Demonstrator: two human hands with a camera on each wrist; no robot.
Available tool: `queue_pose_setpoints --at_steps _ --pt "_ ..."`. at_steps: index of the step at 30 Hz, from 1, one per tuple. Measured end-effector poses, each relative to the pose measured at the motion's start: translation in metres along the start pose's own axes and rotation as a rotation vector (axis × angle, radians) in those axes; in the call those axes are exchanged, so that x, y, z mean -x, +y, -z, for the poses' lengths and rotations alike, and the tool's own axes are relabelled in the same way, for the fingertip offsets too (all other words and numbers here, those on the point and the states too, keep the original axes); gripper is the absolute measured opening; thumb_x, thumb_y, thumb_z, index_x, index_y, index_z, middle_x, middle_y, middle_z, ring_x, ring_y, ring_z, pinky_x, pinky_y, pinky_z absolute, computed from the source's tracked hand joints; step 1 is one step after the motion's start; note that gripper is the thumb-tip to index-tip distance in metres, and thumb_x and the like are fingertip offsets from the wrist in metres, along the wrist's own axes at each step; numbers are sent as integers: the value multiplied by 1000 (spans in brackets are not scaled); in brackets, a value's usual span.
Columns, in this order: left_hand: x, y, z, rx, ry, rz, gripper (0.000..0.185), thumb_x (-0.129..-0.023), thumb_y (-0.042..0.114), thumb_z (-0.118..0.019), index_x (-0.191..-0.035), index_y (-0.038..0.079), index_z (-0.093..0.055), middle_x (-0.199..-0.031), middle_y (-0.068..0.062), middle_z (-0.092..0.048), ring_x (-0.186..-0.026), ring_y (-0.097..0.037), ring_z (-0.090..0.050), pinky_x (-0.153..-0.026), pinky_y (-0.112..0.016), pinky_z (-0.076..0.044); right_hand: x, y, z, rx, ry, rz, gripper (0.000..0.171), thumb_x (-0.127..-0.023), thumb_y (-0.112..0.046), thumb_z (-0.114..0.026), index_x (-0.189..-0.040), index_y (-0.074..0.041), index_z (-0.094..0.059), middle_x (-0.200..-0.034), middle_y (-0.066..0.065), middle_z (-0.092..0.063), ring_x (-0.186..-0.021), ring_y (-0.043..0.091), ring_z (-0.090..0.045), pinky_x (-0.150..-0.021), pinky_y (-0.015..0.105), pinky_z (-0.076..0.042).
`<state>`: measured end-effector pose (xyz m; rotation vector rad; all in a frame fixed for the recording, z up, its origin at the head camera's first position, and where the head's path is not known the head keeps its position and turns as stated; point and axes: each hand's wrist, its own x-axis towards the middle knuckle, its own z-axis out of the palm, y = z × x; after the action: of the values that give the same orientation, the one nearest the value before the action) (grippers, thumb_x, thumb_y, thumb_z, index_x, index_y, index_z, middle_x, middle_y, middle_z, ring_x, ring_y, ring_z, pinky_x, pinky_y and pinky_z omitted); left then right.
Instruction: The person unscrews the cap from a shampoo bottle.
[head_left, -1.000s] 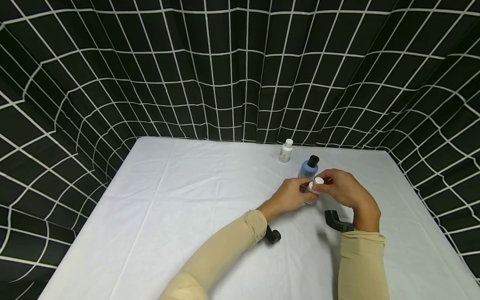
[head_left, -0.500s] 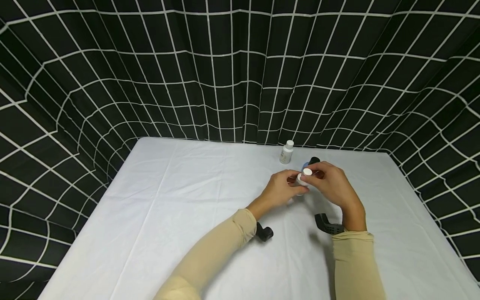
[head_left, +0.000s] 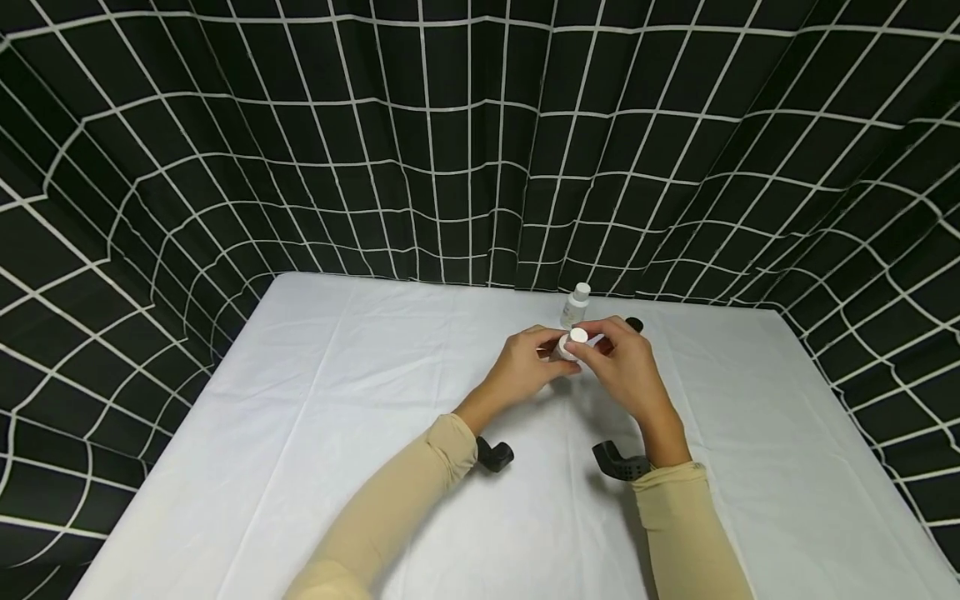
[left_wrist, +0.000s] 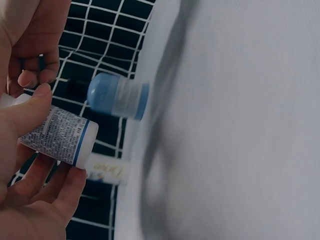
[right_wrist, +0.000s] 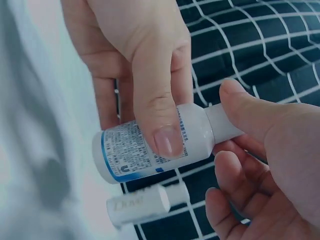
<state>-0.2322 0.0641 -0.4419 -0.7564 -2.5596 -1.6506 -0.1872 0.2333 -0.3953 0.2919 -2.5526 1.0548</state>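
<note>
A small white bottle (right_wrist: 127,150) with a blue stripe near its base and fine print on its label is held up over the table. My left hand (head_left: 521,364) grips its body, thumb on one side and fingers on the other. My right hand (head_left: 622,358) pinches its white cap (right_wrist: 222,124) between thumb and fingers. In the left wrist view the bottle leans, its base toward the table side. Just behind the hands stands a second white bottle (head_left: 573,312) marked Dove. A blue bottle (left_wrist: 120,96) stands nearby, mostly hidden behind my right hand in the head view.
A white cloth covers the table (head_left: 375,358). Behind it and along both sides hangs a black curtain (head_left: 480,150) with a white grid. Black camera mounts (head_left: 618,461) are strapped at both wrists, below the hands.
Both hands have moved left with the white bottle, away from the blue bottle and toward the front of the Dove bottle. The right hand stays on the cap throughout.
</note>
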Motion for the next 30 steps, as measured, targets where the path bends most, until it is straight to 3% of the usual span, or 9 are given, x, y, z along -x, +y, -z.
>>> queue_pose_setpoints --at_steps 4,11,15,23,30 --pt "0 2 14 -19 -7 -17 47 -82 27 -88 -124 14 -73 -116 -2 -73 -108 -13 -71 -93 -14 -56 -3 -11 -3 -9 3 23 27 -88 -19 -82 -111 -6 -74 -101 9 -68 -79 17 -59 -67 14 -47" --pt "1 -3 34 24 28 -19 45 -82 24 -87 -123 12 -73 -115 -2 -72 -109 -15 -70 -94 -17 -57 -16 -31 -10 10 -78 27 31 -90 -25 -80 -114 -8 -72 -106 8 -66 -84 19 -60 -71 24 -49" --pt "3 -6 41 54 43 -17 44 -84 23 -86 -124 11 -73 -116 -3 -72 -111 -15 -70 -95 -16 -56 -20 -38 -18 -11 -57 33 32 -88 -24 -82 -113 -8 -73 -102 8 -65 -81 18 -58 -69 21 -47" --pt "5 -10 45 122 61 -12 43 -84 20 -85 -124 11 -72 -117 -4 -73 -110 -16 -70 -93 -16 -57 -22 -52 -29 -22 19 57 31 -86 -24 -84 -111 -7 -74 -94 10 -63 -77 18 -57 -67 22 -45" --pt "6 -10 48 134 62 6 44 -82 21 -86 -123 11 -73 -115 -3 -73 -108 -17 -72 -92 -16 -58 -21 -53 -30 -31 14 37 29 -88 -23 -82 -112 -8 -74 -97 9 -64 -76 17 -58 -67 24 -46"
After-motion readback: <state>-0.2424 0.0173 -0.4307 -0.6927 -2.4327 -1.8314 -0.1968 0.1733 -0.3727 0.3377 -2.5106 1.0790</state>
